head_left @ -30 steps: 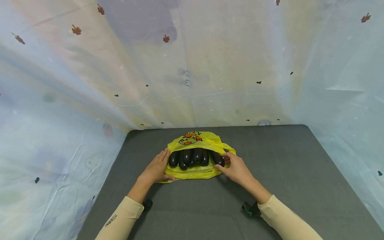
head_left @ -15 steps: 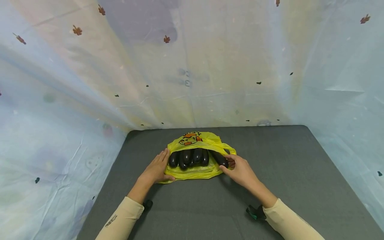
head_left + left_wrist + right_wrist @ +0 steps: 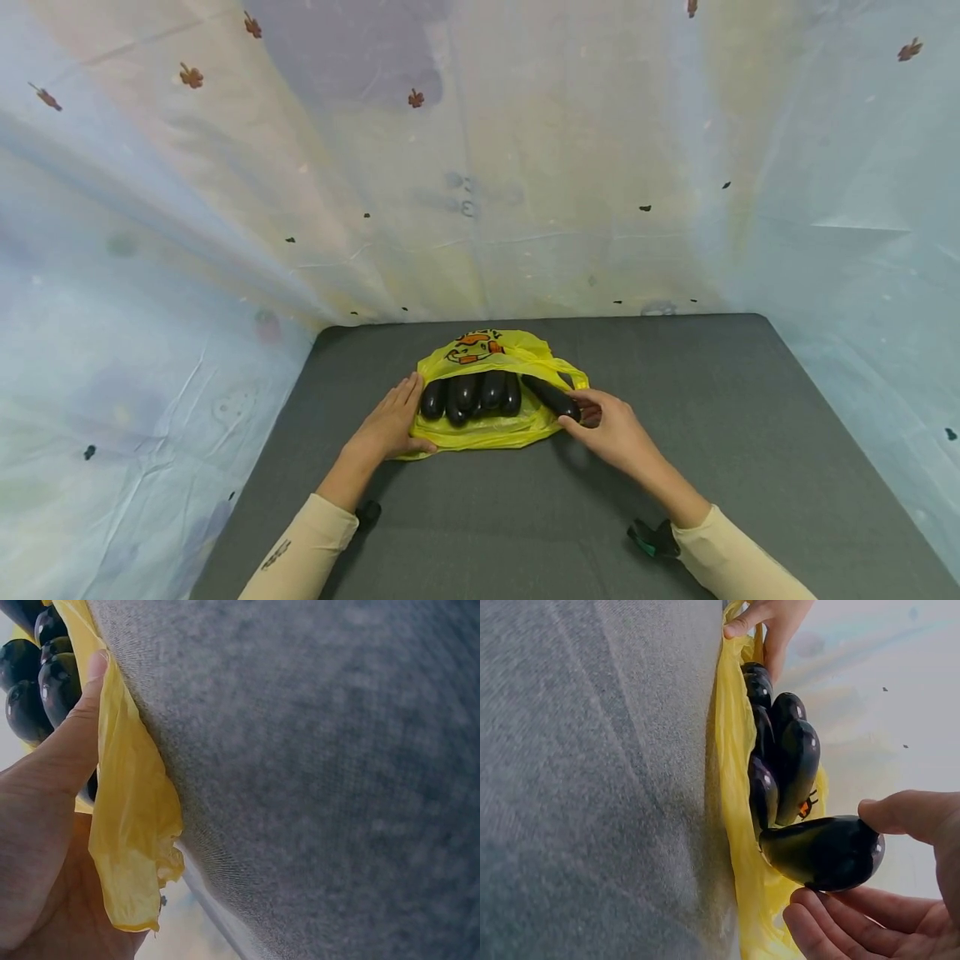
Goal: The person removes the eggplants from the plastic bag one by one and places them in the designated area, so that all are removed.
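A yellow plastic bag point(image 3: 491, 437) with a printed cartoon face lies mouth towards me, and several dark, glossy eggplants point(image 3: 467, 390) show inside it. My right hand point(image 3: 613, 429) pinches one eggplant point(image 3: 552, 397) by its near end, at the right side of the mouth. In the right wrist view that eggplant point(image 3: 821, 851) sits between thumb and fingers, its far end still over the bag. At the left edge my left hand point(image 3: 390, 419) rests against the bag with its fingers straight. In the left wrist view its thumb point(image 3: 79, 735) lies along the yellow plastic point(image 3: 139, 817).
The bag lies on a dark grey tabletop point(image 3: 712, 400) with rounded far corners. Behind it and at both sides hangs a pale patterned sheet point(image 3: 555, 167). Dark wrist straps sit at both cuffs, the right one point(image 3: 652, 537) with a green patch.
My right hand has drawn the eggplant rightwards and towards me, so more of its length shows outside the bag's mouth. The left hand has stayed in place.
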A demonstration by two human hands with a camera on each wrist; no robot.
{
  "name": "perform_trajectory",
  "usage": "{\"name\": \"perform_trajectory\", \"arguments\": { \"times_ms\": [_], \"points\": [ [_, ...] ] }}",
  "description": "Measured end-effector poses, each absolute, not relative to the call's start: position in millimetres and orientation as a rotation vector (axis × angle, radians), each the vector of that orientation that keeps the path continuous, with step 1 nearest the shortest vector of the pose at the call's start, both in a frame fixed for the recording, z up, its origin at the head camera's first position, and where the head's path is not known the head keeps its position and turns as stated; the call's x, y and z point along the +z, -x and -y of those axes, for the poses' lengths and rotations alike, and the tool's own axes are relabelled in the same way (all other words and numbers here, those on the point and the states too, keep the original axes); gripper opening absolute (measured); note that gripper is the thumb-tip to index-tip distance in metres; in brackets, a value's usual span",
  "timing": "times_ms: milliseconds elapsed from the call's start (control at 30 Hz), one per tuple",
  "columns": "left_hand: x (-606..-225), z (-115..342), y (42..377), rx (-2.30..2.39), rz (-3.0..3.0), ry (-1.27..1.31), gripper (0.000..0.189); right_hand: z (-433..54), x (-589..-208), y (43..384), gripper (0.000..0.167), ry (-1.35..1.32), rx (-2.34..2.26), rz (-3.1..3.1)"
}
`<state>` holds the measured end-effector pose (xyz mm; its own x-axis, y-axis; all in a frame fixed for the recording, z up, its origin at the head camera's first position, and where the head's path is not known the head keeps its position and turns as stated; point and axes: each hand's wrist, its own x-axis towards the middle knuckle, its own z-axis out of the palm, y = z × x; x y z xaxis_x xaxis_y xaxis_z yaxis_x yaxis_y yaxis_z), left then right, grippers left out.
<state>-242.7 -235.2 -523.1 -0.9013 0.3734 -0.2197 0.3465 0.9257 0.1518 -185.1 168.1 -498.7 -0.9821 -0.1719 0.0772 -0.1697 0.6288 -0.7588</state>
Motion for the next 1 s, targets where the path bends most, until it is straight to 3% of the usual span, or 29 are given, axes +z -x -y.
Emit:
{"name": "perform_trajectory", "arguments": {
  "times_ms": [1000],
  "points": [
    [-521.6,235.1,242.1,0.162,-2.835,-0.550,0.127,-210.6,-482.1,164.2,0.049,0.372,-1.443,-2.787]
  ]
}}
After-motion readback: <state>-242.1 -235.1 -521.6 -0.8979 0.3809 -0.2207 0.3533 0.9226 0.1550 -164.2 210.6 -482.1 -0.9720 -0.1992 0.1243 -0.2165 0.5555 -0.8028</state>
